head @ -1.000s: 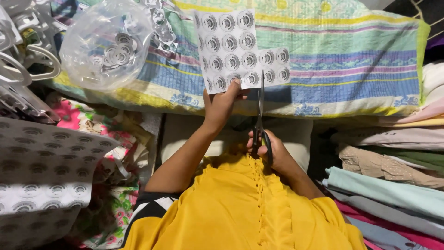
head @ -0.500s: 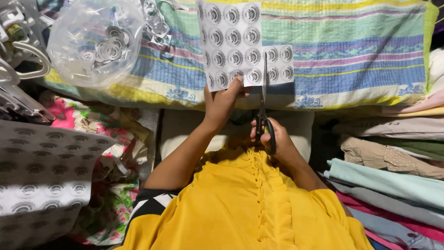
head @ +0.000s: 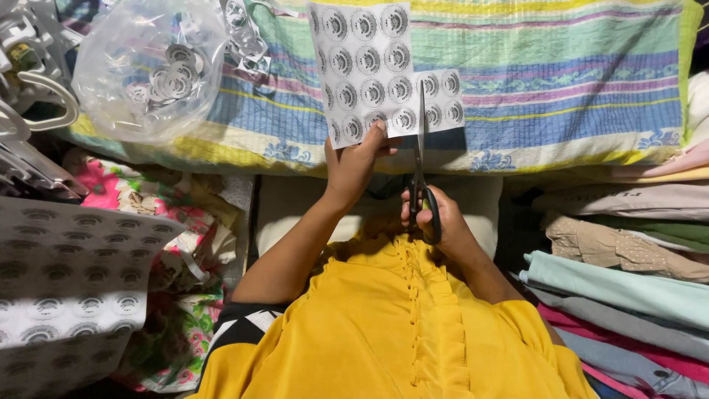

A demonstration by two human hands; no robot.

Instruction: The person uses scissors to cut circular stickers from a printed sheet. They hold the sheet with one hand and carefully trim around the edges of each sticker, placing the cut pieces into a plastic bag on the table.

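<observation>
Advancing scissors (head: 421,159) further up sheet (head: 369,66)

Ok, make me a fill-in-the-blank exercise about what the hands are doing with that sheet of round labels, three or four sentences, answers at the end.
1. The right hand works a pair of ____ with black handles.
2. The left hand holds the sheet of round labels by its ____ edge.
3. The clear plastic bag holds cut-out round ____.
4. The person wears a ____ garment with a row of buttons.

Missing words: scissors; bottom; labels; yellow
</observation>
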